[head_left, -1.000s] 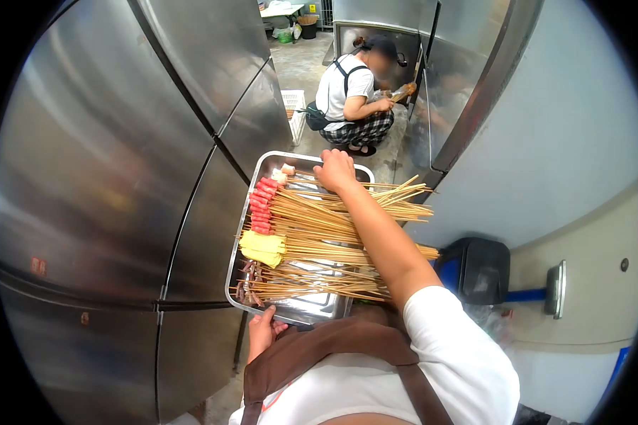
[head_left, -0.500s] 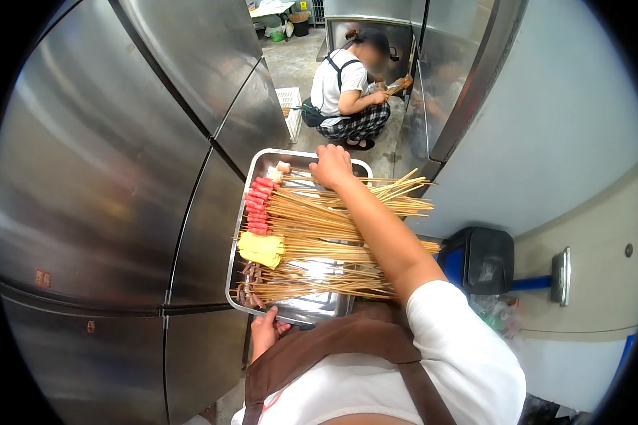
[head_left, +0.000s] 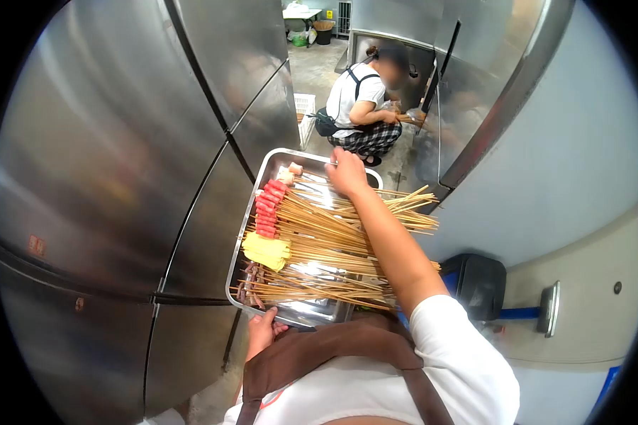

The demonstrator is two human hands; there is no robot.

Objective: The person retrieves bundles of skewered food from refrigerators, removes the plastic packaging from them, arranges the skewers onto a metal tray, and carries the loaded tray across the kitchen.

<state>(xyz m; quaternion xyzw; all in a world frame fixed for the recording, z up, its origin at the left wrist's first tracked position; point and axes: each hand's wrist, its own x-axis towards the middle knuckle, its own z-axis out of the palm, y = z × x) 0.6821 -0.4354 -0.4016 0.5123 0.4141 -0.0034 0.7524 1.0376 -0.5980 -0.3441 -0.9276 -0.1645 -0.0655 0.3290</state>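
A shallow metal tray [head_left: 235, 244] is held level in front of my body. My left hand [head_left: 264, 329] grips its near rim at the lower left, thumb over the edge. With my arm stretched across the tray, my right hand [head_left: 347, 172] is closed around the far rim. Rows of skewers [head_left: 326, 223] lie in it, their bare stick ends poking out over the right side. At the left ends sit red pieces [head_left: 268, 209], folded yellow sheets [head_left: 266, 251], brownish pieces [head_left: 251, 281] and a few pale pieces [head_left: 288, 172].
Steel cabinet doors [head_left: 120, 142] line the left side. Ahead, a co-worker [head_left: 361, 106] squats by an open steel cabinet [head_left: 422, 67], holding skewers. A white basket [head_left: 305, 117] stands beside the co-worker. To the right are a black bin [head_left: 480, 287] and a pale wall [head_left: 539, 177].
The view has shifted, and the tray has turned slightly, both my hands still on its rim. The co-worker's skewers have moved lower and closer to the cabinet.
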